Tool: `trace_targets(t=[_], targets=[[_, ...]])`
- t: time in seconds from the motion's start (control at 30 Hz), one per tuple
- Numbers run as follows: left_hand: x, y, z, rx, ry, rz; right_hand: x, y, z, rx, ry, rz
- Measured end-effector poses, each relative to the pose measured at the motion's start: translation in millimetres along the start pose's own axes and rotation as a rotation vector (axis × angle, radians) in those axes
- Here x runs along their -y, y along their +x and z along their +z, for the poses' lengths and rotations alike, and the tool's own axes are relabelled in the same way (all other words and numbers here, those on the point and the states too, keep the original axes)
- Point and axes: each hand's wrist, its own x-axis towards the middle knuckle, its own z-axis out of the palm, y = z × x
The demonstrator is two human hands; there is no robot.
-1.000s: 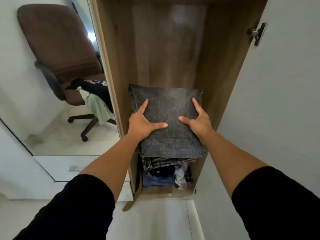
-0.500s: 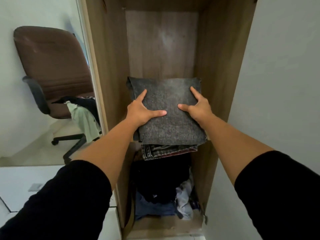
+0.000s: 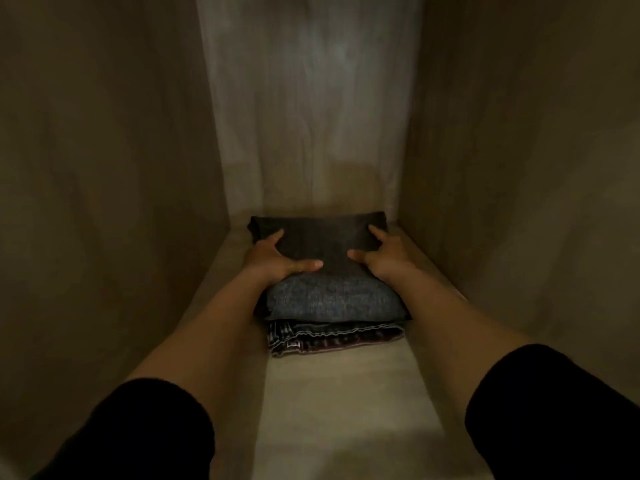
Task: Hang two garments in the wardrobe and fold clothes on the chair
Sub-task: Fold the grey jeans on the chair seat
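Observation:
A folded dark grey garment (image 3: pixel 332 296) lies on top of folded jeans (image 3: pixel 334 336) with pale stitching. The stack sits on a wooden wardrobe shelf (image 3: pixel 346 396), close to the back. My left hand (image 3: pixel 273 259) holds the grey garment's left side, with the thumb stretched across the top and the index finger along the edge. My right hand (image 3: pixel 384 256) holds the right side the same way. The remaining fingers of both hands are hidden beside or under the cloth.
The compartment is dim and narrow. Its left wall (image 3: pixel 104 202) and right wall (image 3: pixel 519 168) stand close to the stack, and the back panel (image 3: pixel 311 116) is just behind it. Bare shelf board lies in front of the jeans.
Both hands have carried the stack forward from in front of the open wardrobe onto the shelf inside. The view has moved into the compartment, so the chair and lower clothes are out of sight.

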Motion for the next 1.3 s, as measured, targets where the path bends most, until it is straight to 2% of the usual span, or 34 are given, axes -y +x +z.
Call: trace_targets(t=[0.3, 0.57, 0.7, 0.8, 0.9, 0.97, 1.03, 1.13, 1.3], targets=[[4.8, 102.0, 8.7, -0.025, 0.060, -0.009, -14.8, 103.0, 23.5, 0.003, -0.206, 0.014], [5.9, 117.0, 12.8, -0.065, 0.086, -0.031, -17.7, 118.0, 25.3, 0.073, -0.107, 0.062], [3.7, 93.5, 12.6, -0.158, 0.303, -0.076, -11.1, 93.0, 16.6, 0.145, 0.002, 0.137], [-0.4, 67.0, 7.7, -0.273, 0.157, -0.029, -5.2, 61.8, 9.4, 0.092, -0.033, 0.155], [-15.5, 26.4, 1.2, -0.448, -0.042, 0.072, 9.4, 16.7, 1.1, -0.095, -0.038, 0.097], [-34.5, -13.9, 0.1, -0.495, -0.260, 0.081, 22.7, -19.8, -2.0, -0.223, 0.093, 0.063], [-47.9, -57.9, 4.3, -0.493, -0.432, 0.105, 37.0, -63.6, -1.0, -0.281, 0.313, 0.030], [-46.0, -133.5, 17.6, -0.453, -0.615, 0.226, 45.6, -140.4, 4.4, -0.284, 0.553, -0.019], [-10.9, -255.8, 43.8, -0.377, -0.774, 0.222, 31.4, -273.1, 11.2, -0.197, 0.644, -0.045]])
